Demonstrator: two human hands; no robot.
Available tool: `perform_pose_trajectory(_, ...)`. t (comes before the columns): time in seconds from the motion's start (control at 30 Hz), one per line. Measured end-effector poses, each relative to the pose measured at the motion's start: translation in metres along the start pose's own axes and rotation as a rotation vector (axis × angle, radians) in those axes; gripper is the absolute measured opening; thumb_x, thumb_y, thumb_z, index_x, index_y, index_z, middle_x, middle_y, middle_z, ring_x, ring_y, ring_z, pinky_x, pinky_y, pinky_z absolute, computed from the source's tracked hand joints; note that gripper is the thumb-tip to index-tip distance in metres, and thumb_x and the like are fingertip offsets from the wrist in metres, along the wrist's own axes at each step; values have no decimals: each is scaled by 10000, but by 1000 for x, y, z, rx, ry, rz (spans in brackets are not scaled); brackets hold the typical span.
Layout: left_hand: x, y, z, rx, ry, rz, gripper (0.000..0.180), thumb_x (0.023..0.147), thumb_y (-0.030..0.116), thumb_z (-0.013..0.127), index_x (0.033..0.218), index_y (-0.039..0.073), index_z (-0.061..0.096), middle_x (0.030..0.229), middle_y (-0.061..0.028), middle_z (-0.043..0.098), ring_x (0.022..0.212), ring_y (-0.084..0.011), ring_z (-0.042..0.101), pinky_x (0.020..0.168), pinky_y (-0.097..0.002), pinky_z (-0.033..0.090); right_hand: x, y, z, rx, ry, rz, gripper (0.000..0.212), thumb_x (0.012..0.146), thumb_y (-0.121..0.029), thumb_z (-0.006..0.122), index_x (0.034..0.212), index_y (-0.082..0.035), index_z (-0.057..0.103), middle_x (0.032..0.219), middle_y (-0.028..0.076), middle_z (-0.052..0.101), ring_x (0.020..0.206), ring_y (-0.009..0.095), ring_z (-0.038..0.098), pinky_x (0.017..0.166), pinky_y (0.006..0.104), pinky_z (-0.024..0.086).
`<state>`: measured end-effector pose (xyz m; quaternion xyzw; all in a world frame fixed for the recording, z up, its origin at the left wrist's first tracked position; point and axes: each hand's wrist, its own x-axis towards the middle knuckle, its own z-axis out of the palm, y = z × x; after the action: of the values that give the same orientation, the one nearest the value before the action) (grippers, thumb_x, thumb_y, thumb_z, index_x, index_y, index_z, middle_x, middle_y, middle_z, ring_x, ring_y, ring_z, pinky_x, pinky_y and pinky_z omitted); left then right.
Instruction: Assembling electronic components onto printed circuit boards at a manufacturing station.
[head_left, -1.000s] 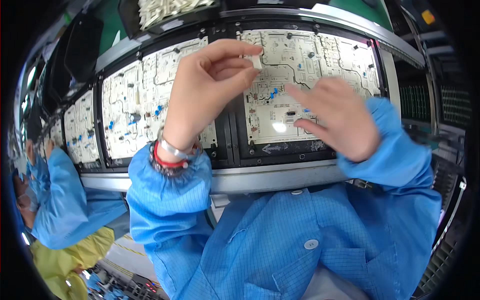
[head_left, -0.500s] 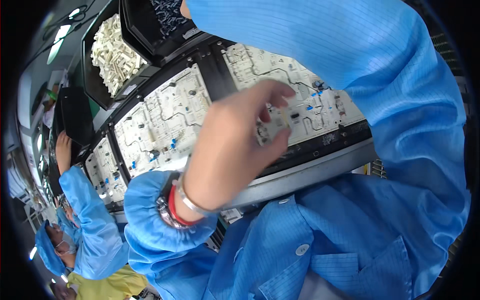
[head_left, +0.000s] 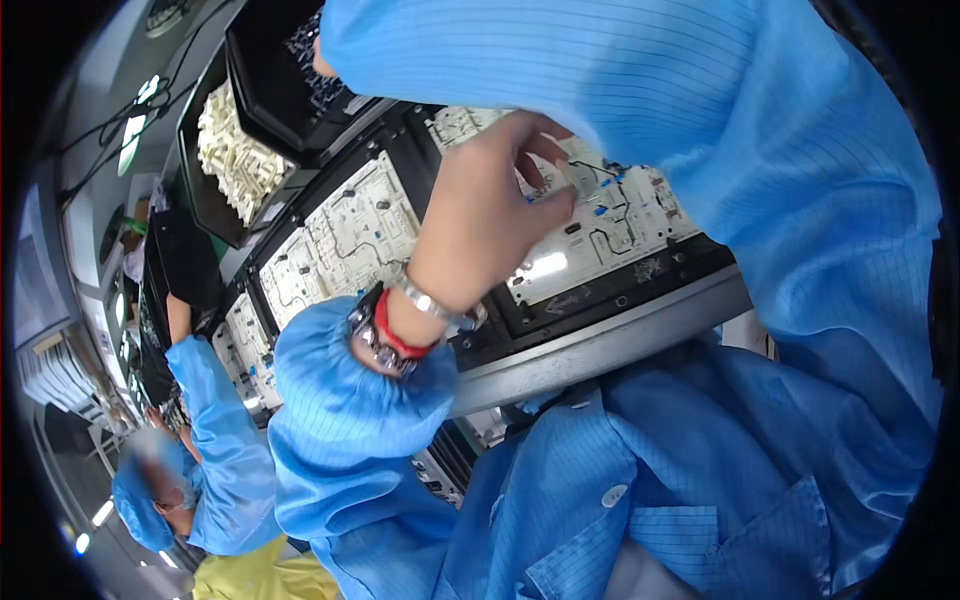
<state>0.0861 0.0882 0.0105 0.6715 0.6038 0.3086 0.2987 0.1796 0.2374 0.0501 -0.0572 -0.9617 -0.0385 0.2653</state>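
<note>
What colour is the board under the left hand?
The board is white with black lines; best in head view.

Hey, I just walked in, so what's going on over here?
A person in a blue smock is working over a white circuit board. Their left hand is above it, fingers curled; I can't tell whether they hold anything. The right arm stretches across, with the right hand, mostly hidden, by a black bin of small dark parts. White parts fill the next bin. To the left, a co-worker has an arm raised.
</note>
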Motion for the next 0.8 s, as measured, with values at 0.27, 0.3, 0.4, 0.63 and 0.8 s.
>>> perform_pose_trajectory(0.27, 35, -12, 37, 102, 105, 106, 360, 661, 68, 736, 999, 43, 615, 892, -72, 691, 627, -189, 597, 611, -287, 506, -4, 12, -5, 26, 19, 64, 122, 774, -119, 653, 834, -12, 645, 779, 132, 636, 777, 252, 650, 658, 357, 516)
perform_pose_trajectory(0.3, 36, -16, 41, 126, 140, 126, 362, 663, 74, 740, 1001, 49, 614, 896, -75, 691, 629, -200, 600, 610, -292, 507, -3, 14, -6, 31, 25, 70, 122, 774, -119, 654, 833, -12, 646, 778, 131, 638, 774, 250, 651, 656, 355, 517)
perform_pose_trajectory(0.4, 37, -19, 47, 161, 153, 103, 364, 668, 84, 743, 1006, 58, 612, 906, -82, 690, 638, -217, 608, 611, -307, 508, 3, 20, -6, 51, 39, 85, 122, 775, -119, 657, 833, -12, 649, 774, 129, 642, 765, 242, 654, 653, 350, 518)
perform_pose_trajectory(0.63, 34, -14, 52, 325, 151, 63, 324, 702, 90, 716, 1007, 62, 611, 897, -93, 678, 680, -259, 630, 622, -357, 508, 17, 36, -5, 109, 72, 118, 121, 775, -118, 663, 831, -11, 656, 766, 124, 653, 743, 225, 660, 645, 338, 520)
perform_pose_trajectory(0.8, 36, -11, 48, 344, 89, 28, 308, 710, 90, 704, 1003, 59, 614, 824, -133, 652, 710, -298, 628, 640, -374, 506, 29, 44, -8, 150, 103, 120, 120, 776, -118, 668, 830, -11, 660, 759, 121, 660, 727, 212, 664, 640, 329, 522)
